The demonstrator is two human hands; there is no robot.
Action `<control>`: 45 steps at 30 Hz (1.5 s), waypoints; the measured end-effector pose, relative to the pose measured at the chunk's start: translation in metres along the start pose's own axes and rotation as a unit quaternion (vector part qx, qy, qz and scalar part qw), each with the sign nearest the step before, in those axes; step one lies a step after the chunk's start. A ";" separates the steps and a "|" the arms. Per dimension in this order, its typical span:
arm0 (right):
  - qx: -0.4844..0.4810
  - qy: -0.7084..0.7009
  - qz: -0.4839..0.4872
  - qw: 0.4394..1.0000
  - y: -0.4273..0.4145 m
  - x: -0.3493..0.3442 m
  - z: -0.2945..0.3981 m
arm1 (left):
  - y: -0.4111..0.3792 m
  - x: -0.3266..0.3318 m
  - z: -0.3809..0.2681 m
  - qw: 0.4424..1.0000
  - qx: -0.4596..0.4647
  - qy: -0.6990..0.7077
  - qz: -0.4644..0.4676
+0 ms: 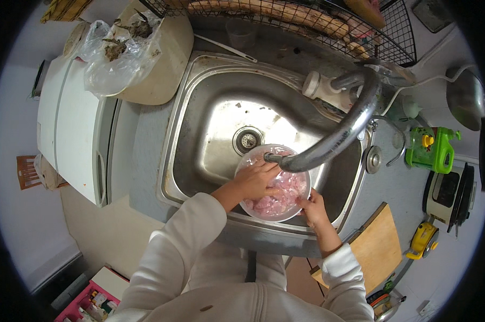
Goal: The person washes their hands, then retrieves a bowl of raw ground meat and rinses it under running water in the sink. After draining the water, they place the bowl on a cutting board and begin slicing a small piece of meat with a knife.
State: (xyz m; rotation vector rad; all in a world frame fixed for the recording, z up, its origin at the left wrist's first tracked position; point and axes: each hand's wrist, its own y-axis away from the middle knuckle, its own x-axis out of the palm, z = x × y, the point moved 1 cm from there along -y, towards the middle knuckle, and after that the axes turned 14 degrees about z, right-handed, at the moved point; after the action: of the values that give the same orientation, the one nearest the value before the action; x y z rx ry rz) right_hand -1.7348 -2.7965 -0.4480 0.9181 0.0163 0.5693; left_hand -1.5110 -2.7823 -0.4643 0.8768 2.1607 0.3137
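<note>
A round bowl (308, 189) with a pale rim stands in the near part of the stainless steel sink (218, 120). Pale pink pieces of raw meat (270, 205) lie in it, wet and glossy, apparently in water. My left hand (256, 181) reaches into the bowl from the left, fingers spread over the meat; some fingertips are hidden by the spout. On the right, my right hand (314, 209) grips the bowl's rim, thumb on the inner side. Directly above the bowl hangs the end of the curved metal faucet (335, 141). Whether water runs from it I cannot tell.
The drain (248, 140) lies beyond the bowl. A bin (162, 76) lined with a plastic bag stands back left. On the right are a drain stopper (374, 159), a green jug (429, 151) and a wooden cutting board (375, 245). A wire basket (298, 16) spans the back.
</note>
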 end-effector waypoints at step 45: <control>-0.015 -0.099 -0.040 0.994 0.072 0.002 0.015 | -0.015 -0.002 -0.066 0.989 0.086 0.002 -0.123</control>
State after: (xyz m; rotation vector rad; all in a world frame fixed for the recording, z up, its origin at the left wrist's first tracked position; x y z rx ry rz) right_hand -1.7622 -2.7732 -0.3838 0.9376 -0.1335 0.4004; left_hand -1.5663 -2.7908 -0.4258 0.6912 2.2945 0.0050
